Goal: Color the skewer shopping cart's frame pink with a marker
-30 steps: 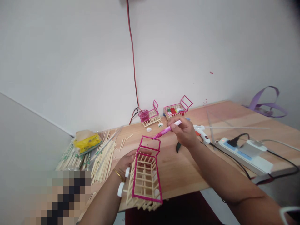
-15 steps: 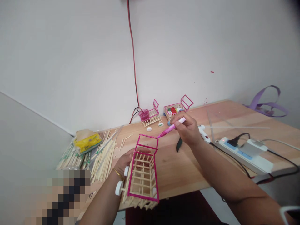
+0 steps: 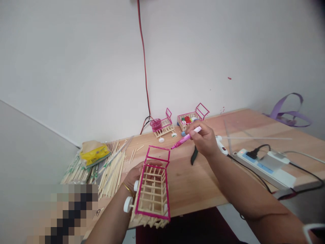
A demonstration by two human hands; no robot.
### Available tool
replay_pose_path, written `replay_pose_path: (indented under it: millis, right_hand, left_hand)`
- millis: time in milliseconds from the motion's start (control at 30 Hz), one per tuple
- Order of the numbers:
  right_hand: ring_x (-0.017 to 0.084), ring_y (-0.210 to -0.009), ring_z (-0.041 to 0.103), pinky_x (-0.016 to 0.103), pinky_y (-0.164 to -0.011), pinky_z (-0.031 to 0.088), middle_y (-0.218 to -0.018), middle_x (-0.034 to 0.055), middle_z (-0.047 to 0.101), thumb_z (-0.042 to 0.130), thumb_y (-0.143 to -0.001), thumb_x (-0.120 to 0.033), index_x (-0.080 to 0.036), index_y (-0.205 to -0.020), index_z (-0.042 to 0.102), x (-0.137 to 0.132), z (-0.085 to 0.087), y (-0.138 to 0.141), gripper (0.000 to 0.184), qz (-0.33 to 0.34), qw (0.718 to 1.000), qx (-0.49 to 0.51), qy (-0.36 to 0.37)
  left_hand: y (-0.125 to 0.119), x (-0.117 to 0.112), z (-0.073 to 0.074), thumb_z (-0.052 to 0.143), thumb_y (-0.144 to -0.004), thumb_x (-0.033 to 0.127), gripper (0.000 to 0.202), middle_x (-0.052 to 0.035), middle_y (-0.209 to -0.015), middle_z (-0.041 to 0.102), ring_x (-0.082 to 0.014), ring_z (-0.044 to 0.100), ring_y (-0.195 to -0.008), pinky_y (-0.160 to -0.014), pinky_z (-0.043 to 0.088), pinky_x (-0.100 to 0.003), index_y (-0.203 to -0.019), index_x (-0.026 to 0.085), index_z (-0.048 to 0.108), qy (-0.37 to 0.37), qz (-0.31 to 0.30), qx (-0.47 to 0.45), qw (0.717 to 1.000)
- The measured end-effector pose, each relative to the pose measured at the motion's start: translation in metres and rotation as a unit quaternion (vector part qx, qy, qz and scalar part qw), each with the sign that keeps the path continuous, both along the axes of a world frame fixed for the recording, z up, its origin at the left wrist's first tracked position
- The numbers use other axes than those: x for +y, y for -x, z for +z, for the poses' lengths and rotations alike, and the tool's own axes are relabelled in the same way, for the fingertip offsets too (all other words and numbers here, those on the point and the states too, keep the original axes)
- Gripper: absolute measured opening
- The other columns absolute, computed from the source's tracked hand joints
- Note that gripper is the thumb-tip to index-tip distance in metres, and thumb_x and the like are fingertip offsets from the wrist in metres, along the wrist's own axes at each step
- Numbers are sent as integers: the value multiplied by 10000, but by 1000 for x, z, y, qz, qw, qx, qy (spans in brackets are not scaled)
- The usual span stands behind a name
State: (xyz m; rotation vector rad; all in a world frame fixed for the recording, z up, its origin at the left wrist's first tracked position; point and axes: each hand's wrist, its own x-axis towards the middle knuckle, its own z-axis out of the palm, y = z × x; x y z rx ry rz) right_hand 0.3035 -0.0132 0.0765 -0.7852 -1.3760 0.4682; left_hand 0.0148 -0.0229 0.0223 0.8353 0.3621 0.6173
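My left hand (image 3: 135, 174) grips a small stick-built cart (image 3: 152, 191) from behind and below, its fingers partly seen through the slats. The cart's top rim and handle frame are magenta, the slats below are bare wood, and white round wheels show on its left side. In my right hand (image 3: 203, 139) is a pink marker (image 3: 186, 137), pinched near its pale rear end. The marker's tip points down-left and sits close by the upper right corner of the handle frame; whether it touches is hard to tell.
Two similar carts (image 3: 165, 128) (image 3: 190, 118) stand by the wall, one holding colourful caps. Loose sticks (image 3: 114, 173) and a yellow packet (image 3: 94, 153) lie left. A dark curved handle (image 3: 194, 156), a glue gun (image 3: 221, 145) and a power strip (image 3: 264, 169) with cables are on the right.
The held cart has shifted slightly left, so its handle corner sits a little apart from the marker tip. My right hand has barely moved.
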Motion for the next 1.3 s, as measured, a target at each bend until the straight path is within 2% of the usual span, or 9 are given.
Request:
replay_pose_path:
  millis: [233,400,567,833,967,1100,1300]
  right_hand:
    - [151,-631,491,301,-613,397,-690,-11,528,592,-858,-343,-220,-789,573,-1,-1,1,141,32,999,15,-6]
    - [157,-665,504,303,-636,392,-699,-7,542,594,-860,-326,-216,-784,578,-2,0,1,135,19,1000,-1,-5]
    - [147,-624,477,298,-608,382,-682,-17,512,588,-866,-336,-219,-798,566,-2,-1,2,137,42,999,22,-5]
    - [152,-670,508,300,-639,397,-716,-6,542,583,-872,-307,-212,-801,581,-4,1,4,119,38,999,1,-9]
    - [156,-682,518,302,-654,399,-709,-9,539,583,-875,-294,-213,-802,583,-3,1,3,110,25,999,4,-20]
    - [156,-687,511,306,-660,399,-728,-4,545,580,-883,-293,-215,-821,588,-3,0,3,100,42,999,7,-23]
    - [151,-690,513,295,-651,394,-743,-3,560,586,-881,-270,-218,-823,592,-4,0,5,78,42,999,-2,-22]
  left_hand:
    - [3,3,-4,687,-751,329,570,-205,-1035,706,-329,680,-963,-843,514,-429,-1259,87,593,5,-12,-14,1000]
    - [1,2,-5,688,-747,336,559,-208,-1028,709,-332,680,-952,-831,513,-424,-1242,89,610,3,-4,-23,1000]
    - [2,2,-8,690,-742,350,576,-216,-1039,706,-347,674,-969,-832,509,-440,-1245,84,601,8,-5,-43,999]
    - [3,4,-10,698,-744,352,565,-205,-1034,706,-342,667,-977,-835,500,-440,-1236,93,601,6,-10,-20,1000]
    - [0,1,-3,720,-720,398,579,-205,-1012,708,-343,666,-964,-848,495,-442,-1197,82,627,-1,9,18,1000]
    - [-1,-2,3,720,-718,392,568,-182,-1022,711,-337,666,-973,-879,488,-454,-1196,99,633,-24,13,36,999]
    - [2,1,-4,737,-700,423,600,-185,-1041,710,-356,660,-1006,-914,477,-482,-1193,96,641,-40,8,36,999]
